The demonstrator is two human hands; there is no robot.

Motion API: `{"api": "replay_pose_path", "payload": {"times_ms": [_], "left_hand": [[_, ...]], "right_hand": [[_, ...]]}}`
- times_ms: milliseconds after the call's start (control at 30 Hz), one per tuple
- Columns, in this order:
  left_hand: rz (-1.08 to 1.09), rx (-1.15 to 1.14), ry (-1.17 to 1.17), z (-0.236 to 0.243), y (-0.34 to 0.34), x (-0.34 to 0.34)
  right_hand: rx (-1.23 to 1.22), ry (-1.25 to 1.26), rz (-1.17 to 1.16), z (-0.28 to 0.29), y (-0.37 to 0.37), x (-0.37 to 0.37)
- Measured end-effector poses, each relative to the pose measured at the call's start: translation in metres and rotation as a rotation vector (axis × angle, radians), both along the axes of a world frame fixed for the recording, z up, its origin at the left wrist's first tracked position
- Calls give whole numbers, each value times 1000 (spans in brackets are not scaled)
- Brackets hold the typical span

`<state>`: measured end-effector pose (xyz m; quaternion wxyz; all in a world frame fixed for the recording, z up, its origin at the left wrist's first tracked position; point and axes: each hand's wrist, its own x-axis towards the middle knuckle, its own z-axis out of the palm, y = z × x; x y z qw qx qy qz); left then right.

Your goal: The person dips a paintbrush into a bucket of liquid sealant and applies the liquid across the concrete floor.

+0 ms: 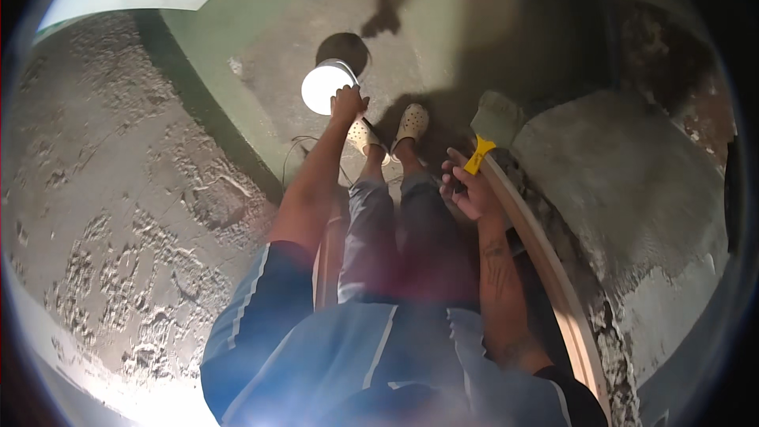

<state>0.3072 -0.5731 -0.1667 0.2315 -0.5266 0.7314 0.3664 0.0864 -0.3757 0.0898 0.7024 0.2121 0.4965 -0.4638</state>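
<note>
My left hand (348, 104) is closed at the edge of a round thing with a glaring white face (326, 88), a grey rim and a thin curved bail. Whether it is a lamp or a pail I cannot make out. A dark thin stick or cord slants down from beneath this hand. With its fingers loosely curled and palm turned up, my right hand (472, 190) holds a yellow-handled putty knife (479, 156). The grey, wide shape above the yellow part looks like its blade, near the right wall.
Rough, patchy grey plaster covers the left wall (126, 205). A smoother grey patch (624, 166) lies on the right wall, beside a curved wooden frame (545, 269). My pale clogs (413, 122) stand on the stained floor (277, 55). A thin wire (286, 154) loops near my left forearm.
</note>
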Motion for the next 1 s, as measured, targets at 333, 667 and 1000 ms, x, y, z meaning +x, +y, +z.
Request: {"api": "replay_pose_path", "payload": {"times_ms": [333,667,1000], "left_hand": [[-1080,2,-325,-126,-30,-27],[-1452,111,-464,-99,-49,-1],[-1426,-51,-300,20,-35,-31]], "right_hand": [[77,-36,8,-74,61,-27],[-58,8,-133,-80,71,-61],[125,618,22,-70,20,-82]]}}
